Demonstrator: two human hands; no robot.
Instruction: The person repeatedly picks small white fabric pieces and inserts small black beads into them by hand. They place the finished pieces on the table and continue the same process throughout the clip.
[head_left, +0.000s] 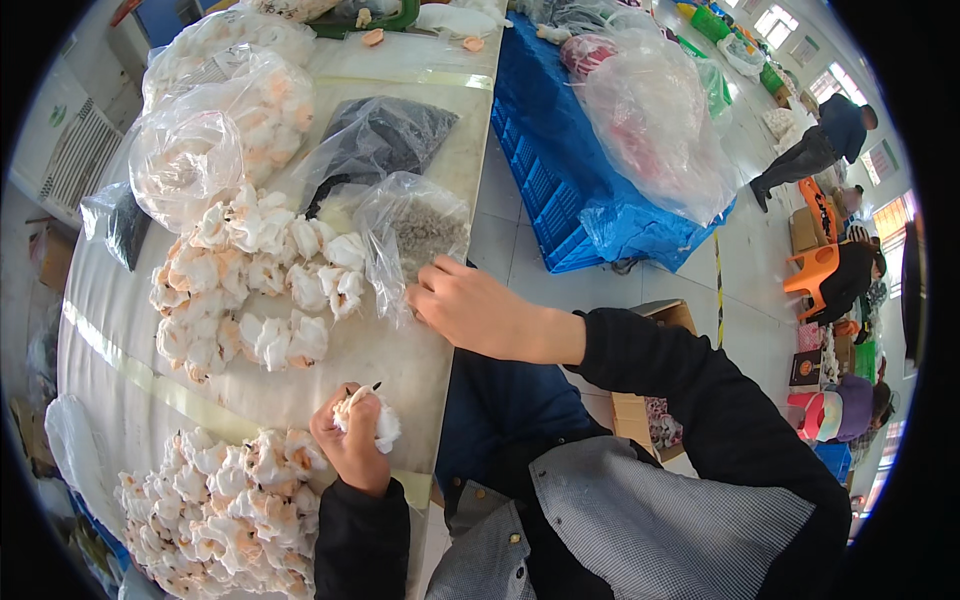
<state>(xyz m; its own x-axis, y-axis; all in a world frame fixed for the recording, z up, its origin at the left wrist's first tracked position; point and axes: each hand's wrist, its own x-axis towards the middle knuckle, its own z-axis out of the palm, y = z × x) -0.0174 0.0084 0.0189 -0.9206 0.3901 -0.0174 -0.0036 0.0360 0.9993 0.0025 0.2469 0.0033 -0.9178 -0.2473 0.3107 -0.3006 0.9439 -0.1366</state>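
Note:
My left hand (352, 435) grips a small white and peach plush piece (387, 426), from which thin black pegs stick up. My right hand (472, 311) has its fingers curled at the edge of a clear plastic bag (382, 247) of small grey-brown bits (427, 229). Whether anything is between those fingertips is hidden. Beyond the hands, a loose group of white and peach plush pieces (262, 277) lies on the pale table (405, 360). Nearer my left forearm is a dense pile of similar pieces (225, 517), many with black pegs showing.
Behind the grey-brown bits lies a bag of black material (390, 135). Large clear bags of plush pieces (255, 112) stand at the far side. Across a floor gap, a blue crate (540, 202) carries a big plastic bag (652, 112). Several people are farther off, one standing (832, 131).

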